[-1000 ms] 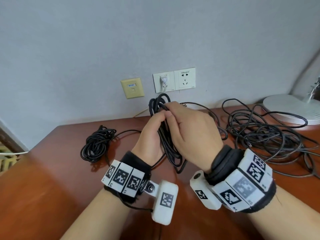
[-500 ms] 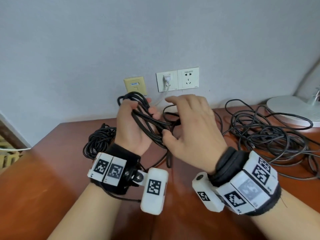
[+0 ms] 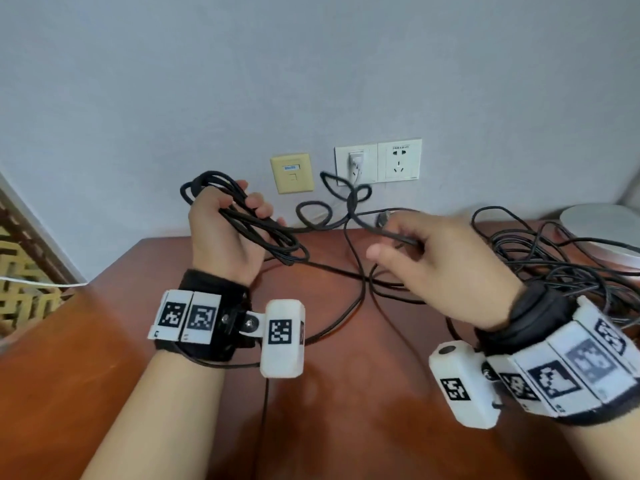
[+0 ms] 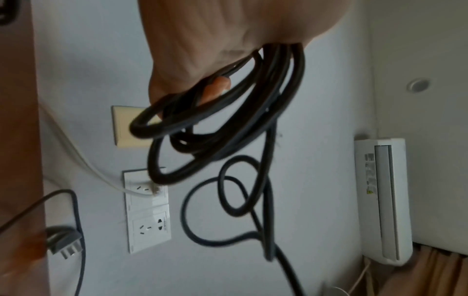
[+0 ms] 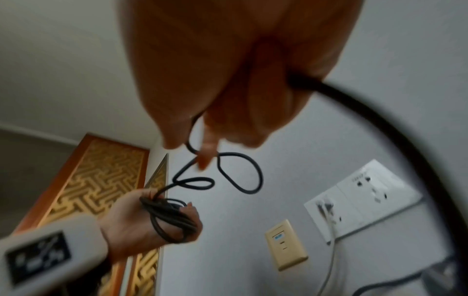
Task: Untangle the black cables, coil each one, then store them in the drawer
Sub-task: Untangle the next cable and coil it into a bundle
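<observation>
My left hand is raised above the brown table and grips a coil of black cable with several loops; the same coil hangs from that fist in the left wrist view. From the coil a loose length with small kinked loops runs right to my right hand, whose fingers and thumb curl round the strand. In the right wrist view, my left hand holds the coil. More of this cable trails down onto the table.
A tangled pile of black cables covers the table's right side, beside a white round lamp base. Wall sockets with a white plug and a yellow wall plate lie behind. A grey plug rests by the wall.
My hands have moved apart. The left carried the coil up and left; the right slid rightwards along the cable, drawing out a loose looped length between them.
</observation>
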A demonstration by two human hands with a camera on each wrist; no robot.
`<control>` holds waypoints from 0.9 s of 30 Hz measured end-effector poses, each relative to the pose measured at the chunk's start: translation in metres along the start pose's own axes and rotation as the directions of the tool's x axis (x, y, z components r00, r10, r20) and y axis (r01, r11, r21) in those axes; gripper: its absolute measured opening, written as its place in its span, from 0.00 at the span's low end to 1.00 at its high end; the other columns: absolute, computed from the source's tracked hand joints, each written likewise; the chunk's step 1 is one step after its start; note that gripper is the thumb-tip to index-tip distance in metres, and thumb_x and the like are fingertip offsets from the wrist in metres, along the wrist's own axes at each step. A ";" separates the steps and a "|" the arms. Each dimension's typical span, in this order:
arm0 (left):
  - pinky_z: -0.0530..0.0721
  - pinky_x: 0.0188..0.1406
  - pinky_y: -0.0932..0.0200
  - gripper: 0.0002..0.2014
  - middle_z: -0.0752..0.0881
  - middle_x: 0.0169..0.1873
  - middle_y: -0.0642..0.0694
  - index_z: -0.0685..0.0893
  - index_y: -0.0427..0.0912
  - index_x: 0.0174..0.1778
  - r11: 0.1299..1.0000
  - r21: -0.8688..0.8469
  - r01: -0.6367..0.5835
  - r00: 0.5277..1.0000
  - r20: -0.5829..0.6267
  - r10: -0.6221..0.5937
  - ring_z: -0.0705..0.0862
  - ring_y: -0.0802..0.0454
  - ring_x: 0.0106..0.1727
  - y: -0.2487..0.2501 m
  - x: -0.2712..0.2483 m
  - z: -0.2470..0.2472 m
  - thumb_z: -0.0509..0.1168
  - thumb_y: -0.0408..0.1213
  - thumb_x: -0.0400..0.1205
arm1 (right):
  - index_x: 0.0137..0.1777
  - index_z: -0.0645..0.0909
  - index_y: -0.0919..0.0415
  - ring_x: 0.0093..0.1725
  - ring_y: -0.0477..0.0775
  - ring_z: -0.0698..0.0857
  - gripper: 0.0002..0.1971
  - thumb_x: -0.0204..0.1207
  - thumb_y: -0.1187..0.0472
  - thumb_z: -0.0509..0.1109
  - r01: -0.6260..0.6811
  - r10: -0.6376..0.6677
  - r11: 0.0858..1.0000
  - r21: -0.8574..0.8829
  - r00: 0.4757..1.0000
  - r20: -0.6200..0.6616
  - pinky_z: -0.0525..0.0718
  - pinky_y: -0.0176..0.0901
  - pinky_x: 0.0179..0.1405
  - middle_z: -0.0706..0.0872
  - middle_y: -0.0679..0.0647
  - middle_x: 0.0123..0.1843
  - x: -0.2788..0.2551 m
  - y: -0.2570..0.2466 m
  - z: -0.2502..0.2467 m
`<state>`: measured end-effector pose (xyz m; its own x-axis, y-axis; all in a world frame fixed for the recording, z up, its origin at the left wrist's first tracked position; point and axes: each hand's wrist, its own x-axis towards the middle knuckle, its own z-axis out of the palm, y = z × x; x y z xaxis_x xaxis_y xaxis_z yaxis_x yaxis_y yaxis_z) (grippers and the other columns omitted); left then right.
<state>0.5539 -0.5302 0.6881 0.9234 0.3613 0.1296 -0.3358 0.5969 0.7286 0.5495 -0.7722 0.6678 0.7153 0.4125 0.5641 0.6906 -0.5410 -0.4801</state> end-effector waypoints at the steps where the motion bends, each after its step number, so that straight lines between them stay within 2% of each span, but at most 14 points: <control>1: 0.74 0.41 0.51 0.08 0.70 0.32 0.49 0.72 0.44 0.48 1.000 0.018 -0.008 1.000 -0.019 0.008 0.69 0.51 0.31 0.001 0.002 -0.002 0.50 0.36 0.76 | 0.40 0.80 0.50 0.33 0.43 0.80 0.14 0.79 0.42 0.62 0.063 -0.063 0.998 0.007 0.994 0.084 0.78 0.40 0.36 0.82 0.42 0.31 -0.001 -0.001 0.000; 2: 0.74 0.41 0.51 0.08 0.70 0.32 0.49 0.71 0.44 0.48 0.999 0.035 -0.019 0.999 -0.037 0.020 0.69 0.51 0.30 0.000 0.003 -0.003 0.50 0.36 0.77 | 0.43 0.82 0.50 0.36 0.42 0.82 0.15 0.82 0.44 0.60 0.127 -0.129 0.992 0.025 0.984 0.124 0.80 0.41 0.40 0.84 0.41 0.33 -0.003 -0.003 0.001; 3: 0.73 0.40 0.53 0.07 0.70 0.31 0.49 0.71 0.44 0.47 0.998 0.048 -0.035 0.998 -0.056 0.038 0.69 0.51 0.30 -0.001 0.004 -0.004 0.50 0.36 0.76 | 0.47 0.83 0.50 0.39 0.40 0.84 0.14 0.83 0.46 0.58 0.170 -0.173 0.985 0.038 0.980 0.102 0.81 0.39 0.43 0.85 0.40 0.36 -0.004 -0.003 0.003; 4: 0.72 0.38 0.55 0.07 0.70 0.30 0.49 0.71 0.43 0.46 0.997 0.050 -0.059 0.995 -0.076 0.063 0.69 0.52 0.29 -0.002 0.004 -0.003 0.52 0.35 0.75 | 0.49 0.83 0.51 0.40 0.39 0.84 0.14 0.84 0.49 0.57 0.181 -0.182 0.982 0.049 0.983 0.020 0.80 0.35 0.44 0.86 0.40 0.37 -0.004 -0.004 0.005; 6: 0.68 0.35 0.59 0.09 0.71 0.28 0.48 0.72 0.40 0.45 0.994 0.036 -0.108 0.988 -0.106 0.111 0.68 0.53 0.29 -0.003 0.005 -0.003 0.53 0.33 0.71 | 0.49 0.81 0.51 0.35 0.41 0.81 0.10 0.85 0.54 0.57 0.111 -0.088 0.991 0.079 0.965 -0.248 0.77 0.33 0.39 0.84 0.46 0.34 0.001 -0.002 0.004; 8: 0.66 0.34 0.59 0.11 0.71 0.28 0.48 0.72 0.40 0.45 0.990 0.034 -0.136 0.984 -0.114 0.139 0.68 0.53 0.30 0.000 0.006 -0.002 0.54 0.33 0.68 | 0.44 0.79 0.54 0.30 0.42 0.76 0.10 0.85 0.61 0.59 0.003 0.067 0.989 0.148 0.883 -0.464 0.72 0.32 0.32 0.78 0.51 0.30 0.007 0.003 -0.003; 9: 0.66 0.35 0.58 0.11 0.71 0.28 0.48 0.72 0.40 0.45 0.989 0.043 -0.145 0.983 -0.104 0.149 0.67 0.52 0.30 0.001 0.007 -0.002 0.54 0.34 0.68 | 0.42 0.79 0.55 0.29 0.42 0.74 0.10 0.85 0.62 0.59 -0.042 0.133 0.982 0.185 0.851 -0.509 0.69 0.31 0.30 0.77 0.51 0.29 0.010 0.007 -0.008; 11: 0.65 0.38 0.55 0.11 0.71 0.29 0.48 0.73 0.41 0.47 0.983 0.080 -0.163 0.983 -0.075 0.169 0.68 0.52 0.30 0.004 0.007 -0.001 0.53 0.34 0.69 | 0.41 0.79 0.54 0.26 0.46 0.73 0.10 0.84 0.55 0.63 -0.125 0.206 0.973 0.192 0.841 -0.500 0.69 0.36 0.28 0.77 0.53 0.26 0.011 0.014 -0.013; 14: 0.66 0.38 0.53 0.10 0.70 0.30 0.49 0.72 0.42 0.49 0.974 0.124 -0.190 0.979 -0.050 0.197 0.68 0.52 0.30 0.006 0.006 0.002 0.51 0.33 0.74 | 0.39 0.82 0.55 0.28 0.51 0.76 0.14 0.81 0.48 0.66 -0.240 0.257 0.966 0.092 0.874 -0.413 0.69 0.42 0.31 0.80 0.53 0.27 0.011 0.025 -0.016; 18: 0.64 0.45 0.52 0.12 0.71 0.28 0.49 0.73 0.42 0.46 0.972 0.091 -0.215 0.964 -0.139 0.226 0.67 0.52 0.30 0.015 0.006 -0.002 0.54 0.34 0.67 | 0.41 0.81 0.54 0.39 0.59 0.82 0.10 0.77 0.49 0.70 -0.448 0.422 0.893 0.037 0.807 -0.413 0.73 0.44 0.40 0.82 0.51 0.32 0.017 0.050 -0.028; 21: 0.64 0.42 0.54 0.08 0.70 0.28 0.50 0.72 0.43 0.45 0.967 0.057 -0.249 0.944 -0.207 0.255 0.67 0.52 0.30 0.030 0.008 -0.011 0.53 0.32 0.71 | 0.46 0.79 0.55 0.47 0.64 0.83 0.07 0.76 0.52 0.70 -0.565 0.496 0.822 -0.069 0.771 -0.398 0.74 0.47 0.45 0.84 0.55 0.38 0.014 0.065 -0.034; 23: 0.67 0.38 0.54 0.11 0.70 0.29 0.50 0.71 0.44 0.46 0.971 0.061 -0.233 0.950 -0.200 0.240 0.67 0.52 0.29 0.038 0.008 -0.016 0.54 0.29 0.68 | 0.48 0.78 0.53 0.51 0.67 0.83 0.06 0.78 0.52 0.69 -0.600 0.519 0.783 -0.164 0.776 -0.358 0.73 0.48 0.45 0.87 0.59 0.45 0.012 0.068 -0.031; 25: 0.70 0.40 0.53 0.16 0.71 0.30 0.51 0.71 0.45 0.46 0.977 0.059 -0.207 0.965 -0.153 0.213 0.68 0.52 0.29 0.037 0.004 -0.012 0.56 0.33 0.62 | 0.49 0.79 0.51 0.52 0.68 0.84 0.05 0.79 0.53 0.66 -0.602 0.529 0.744 -0.289 0.795 -0.295 0.74 0.49 0.44 0.87 0.60 0.50 0.011 0.064 -0.022; 27: 0.71 0.40 0.53 0.14 0.71 0.31 0.50 0.72 0.45 0.47 0.981 0.041 -0.190 0.979 -0.068 0.192 0.70 0.52 0.30 0.024 -0.002 -0.002 0.55 0.32 0.65 | 0.53 0.82 0.51 0.54 0.68 0.83 0.07 0.79 0.55 0.65 -0.536 0.485 0.711 -0.455 0.843 -0.234 0.77 0.52 0.47 0.86 0.61 0.52 0.011 0.054 -0.011</control>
<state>0.5436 -0.5154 0.7044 0.8267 0.5172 0.2213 -0.4973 0.4878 0.7175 0.5933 -0.8055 0.6552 0.9124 -0.0866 0.4000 0.0591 -0.9392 -0.3382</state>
